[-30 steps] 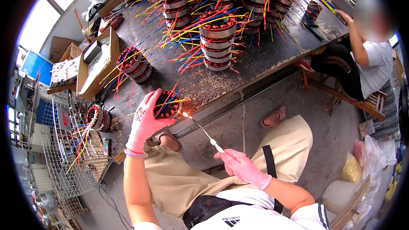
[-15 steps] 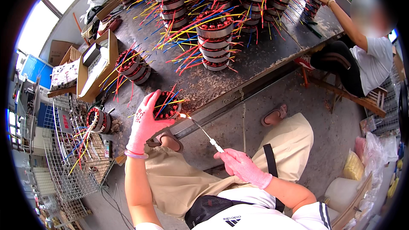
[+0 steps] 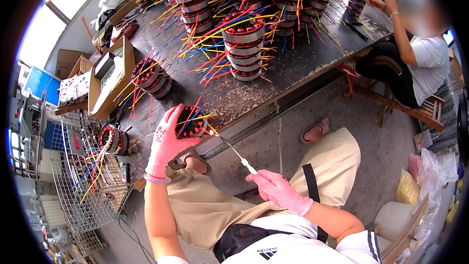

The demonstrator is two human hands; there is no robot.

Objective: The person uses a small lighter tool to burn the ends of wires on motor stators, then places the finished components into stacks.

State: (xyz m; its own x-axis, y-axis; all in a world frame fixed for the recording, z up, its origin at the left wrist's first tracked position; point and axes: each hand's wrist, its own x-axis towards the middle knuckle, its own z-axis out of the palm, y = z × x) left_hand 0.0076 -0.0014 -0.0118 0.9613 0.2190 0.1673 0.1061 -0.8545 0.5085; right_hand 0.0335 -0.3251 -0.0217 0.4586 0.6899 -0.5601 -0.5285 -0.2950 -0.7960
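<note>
Red-wound metal ring (image 3: 197, 127) is at the near edge of the surface (image 3: 264, 95), hollow end facing the cam, w/ red, blue & yellow leads splayed out; can't tell if it rests there or is held up. L hand (image 3: 165, 142), in a pink glove, has its grip clamped round the ring's side, thumb below, fingers above. R hand (image 3: 279, 191), also gloved, is closed on a slim white-handled tool (image 3: 248, 165); the flame (image 3: 213, 132) at its tip is just beside the ring's rim, contact unclear.

Progress: flame's lit & ring's held, so this pc looks mid-work; how much is done vs. left is too small to tell. Leads are loose.

Farther out: L of it, another ring (image 3: 115, 141) w/ pale lacing & bunched leads, poss. at a diff. stage. Beyond, a short stack (image 3: 152, 79) & a taller stack (image 3: 245, 51), leads loose too; can't tell if done or pending. Far R, a co-worker's hands (image 3: 387, 3) are nr another stack (image 3: 355, 6).
</note>
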